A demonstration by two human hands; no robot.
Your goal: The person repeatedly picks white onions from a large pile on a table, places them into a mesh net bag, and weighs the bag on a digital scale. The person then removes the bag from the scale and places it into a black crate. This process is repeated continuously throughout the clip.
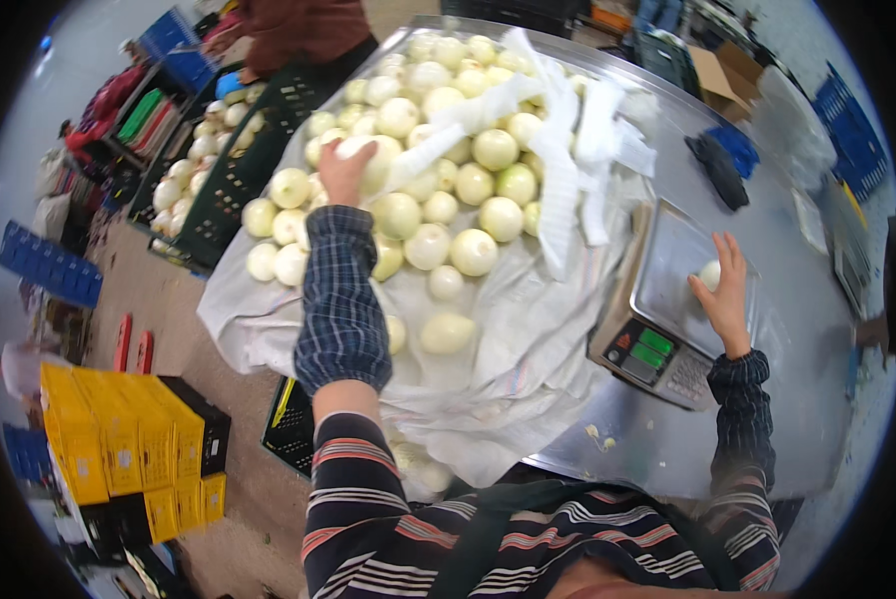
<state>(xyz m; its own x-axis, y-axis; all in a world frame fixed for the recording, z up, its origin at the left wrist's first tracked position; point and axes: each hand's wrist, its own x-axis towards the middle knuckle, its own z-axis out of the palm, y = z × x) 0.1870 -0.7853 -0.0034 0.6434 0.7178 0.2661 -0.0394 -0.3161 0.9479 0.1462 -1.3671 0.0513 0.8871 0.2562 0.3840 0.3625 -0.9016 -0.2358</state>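
Many peeled onions (pixel 495 150) lie in a heap on a white woven sheet (pixel 522 329) over a metal table. At the heap's left side, my left hand (pixel 347 171) rests on a large pale onion with thumb and fingers spread; whether it grips it is unclear. My right hand (pixel 725 293) is over the steel pan of a digital scale (pixel 661 284), its fingers raised beside a small white onion (pixel 710 275) that the hand partly hides. Strips of white foam netting (pixel 556 165) drape over the heap's right part.
A dark green crate (pixel 230 180) of onions stands left of the table, near another person (pixel 305 30). Yellow crates (pixel 118 442) are stacked at lower left. Beyond the scale lie a dark cloth (pixel 717 174) and a blue plastic bag (pixel 736 150). Onion scraps (pixel 601 439) lie near the table's front edge.
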